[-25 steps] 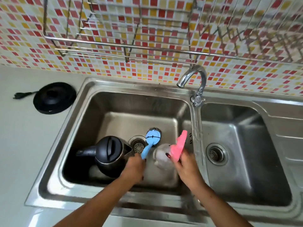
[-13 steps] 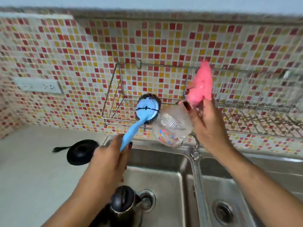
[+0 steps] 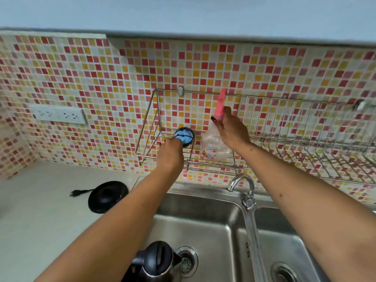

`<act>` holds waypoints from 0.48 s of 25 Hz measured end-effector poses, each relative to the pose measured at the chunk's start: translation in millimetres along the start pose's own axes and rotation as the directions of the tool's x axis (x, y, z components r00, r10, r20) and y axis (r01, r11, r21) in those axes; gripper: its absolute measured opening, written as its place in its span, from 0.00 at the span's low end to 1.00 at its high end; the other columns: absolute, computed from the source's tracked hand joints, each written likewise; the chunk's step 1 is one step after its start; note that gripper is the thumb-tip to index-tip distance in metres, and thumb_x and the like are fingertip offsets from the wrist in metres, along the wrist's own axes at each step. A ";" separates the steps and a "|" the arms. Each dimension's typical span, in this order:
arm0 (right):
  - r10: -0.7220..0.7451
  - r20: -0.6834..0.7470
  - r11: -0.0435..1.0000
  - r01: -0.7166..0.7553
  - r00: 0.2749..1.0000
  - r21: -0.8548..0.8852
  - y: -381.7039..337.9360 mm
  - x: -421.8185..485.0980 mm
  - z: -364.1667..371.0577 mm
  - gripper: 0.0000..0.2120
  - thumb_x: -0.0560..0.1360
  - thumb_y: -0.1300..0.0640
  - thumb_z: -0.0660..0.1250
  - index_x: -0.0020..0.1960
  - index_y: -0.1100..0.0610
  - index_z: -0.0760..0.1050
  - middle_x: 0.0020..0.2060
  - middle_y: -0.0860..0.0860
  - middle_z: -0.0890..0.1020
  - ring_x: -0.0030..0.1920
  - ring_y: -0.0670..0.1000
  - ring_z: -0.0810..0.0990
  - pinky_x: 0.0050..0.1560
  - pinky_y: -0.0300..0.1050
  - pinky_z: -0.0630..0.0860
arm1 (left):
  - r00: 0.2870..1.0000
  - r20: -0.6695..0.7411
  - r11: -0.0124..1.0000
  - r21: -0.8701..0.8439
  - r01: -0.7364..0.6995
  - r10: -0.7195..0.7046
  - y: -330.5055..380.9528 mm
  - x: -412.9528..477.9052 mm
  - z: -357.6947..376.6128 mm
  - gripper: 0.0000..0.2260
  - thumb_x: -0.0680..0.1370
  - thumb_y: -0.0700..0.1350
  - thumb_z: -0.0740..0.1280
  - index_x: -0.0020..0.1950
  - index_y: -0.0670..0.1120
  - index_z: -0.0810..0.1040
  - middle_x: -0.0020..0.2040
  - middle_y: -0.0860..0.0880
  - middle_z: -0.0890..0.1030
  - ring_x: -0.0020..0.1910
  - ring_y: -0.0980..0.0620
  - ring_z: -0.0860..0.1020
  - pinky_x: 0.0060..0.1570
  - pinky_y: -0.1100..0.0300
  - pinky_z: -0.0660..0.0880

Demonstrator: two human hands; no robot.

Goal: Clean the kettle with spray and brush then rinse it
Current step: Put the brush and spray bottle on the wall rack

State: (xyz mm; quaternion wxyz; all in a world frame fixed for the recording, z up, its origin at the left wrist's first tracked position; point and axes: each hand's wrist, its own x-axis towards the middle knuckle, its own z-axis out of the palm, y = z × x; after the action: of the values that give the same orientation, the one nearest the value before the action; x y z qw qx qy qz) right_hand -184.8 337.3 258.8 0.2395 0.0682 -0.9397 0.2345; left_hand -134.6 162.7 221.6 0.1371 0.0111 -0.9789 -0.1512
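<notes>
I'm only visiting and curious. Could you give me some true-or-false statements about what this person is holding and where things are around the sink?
1. The left hand holds a blue brush at the wire rack. True.
2. The right hand holds a sponge. False: it grips a clear spray bottle with a pink trigger head.
3. The kettle stands in the left sink basin. True.
4. The kettle's black base lies in the right basin. False: it sits on the counter, left of the sink.
5. A wall socket is set in the tiles to the left of the rack. True.
</notes>
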 end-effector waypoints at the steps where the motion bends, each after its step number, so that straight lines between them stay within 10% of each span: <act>1: 0.017 0.003 1.000 -0.017 1.000 0.005 1.1 -1.0 4.3 0.21 0.80 0.46 0.56 0.63 0.61 0.64 0.46 0.59 0.81 0.41 0.62 0.80 0.34 0.49 0.72 | 1.000 -0.001 1.000 -0.020 0.008 -0.008 -1.5 1.3 3.8 0.15 0.80 0.32 0.58 0.66 0.35 0.75 0.59 0.36 0.79 0.56 0.37 0.79 0.50 0.50 0.75; 6: 0.073 0.043 0.982 -0.080 0.996 0.172 5.5 -8.2 14.2 0.21 0.79 0.50 0.60 0.66 0.61 0.63 0.53 0.59 0.78 0.49 0.59 0.79 0.43 0.48 0.75 | 0.998 0.051 0.976 -0.214 -0.024 0.036 -17.6 -1.7 19.9 0.20 0.83 0.44 0.58 0.74 0.40 0.66 0.68 0.38 0.74 0.65 0.38 0.74 0.65 0.44 0.72; 12: -0.164 -0.274 0.945 0.231 0.947 0.230 -8.0 -159.1 47.7 0.16 0.71 0.69 0.64 0.59 0.66 0.71 0.55 0.60 0.75 0.59 0.53 0.73 0.65 0.42 0.68 | 0.930 -0.354 0.819 -0.504 -0.275 0.095 -109.5 -105.9 41.5 0.20 0.79 0.35 0.62 0.72 0.40 0.68 0.70 0.44 0.67 0.71 0.52 0.66 0.72 0.62 0.61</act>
State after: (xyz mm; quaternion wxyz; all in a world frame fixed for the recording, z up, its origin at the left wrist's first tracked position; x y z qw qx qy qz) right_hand -63.5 310.2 148.4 0.3681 0.1631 -0.8512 0.3366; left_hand -46.1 77.1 122.8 0.3023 -0.1009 -0.8568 -0.4054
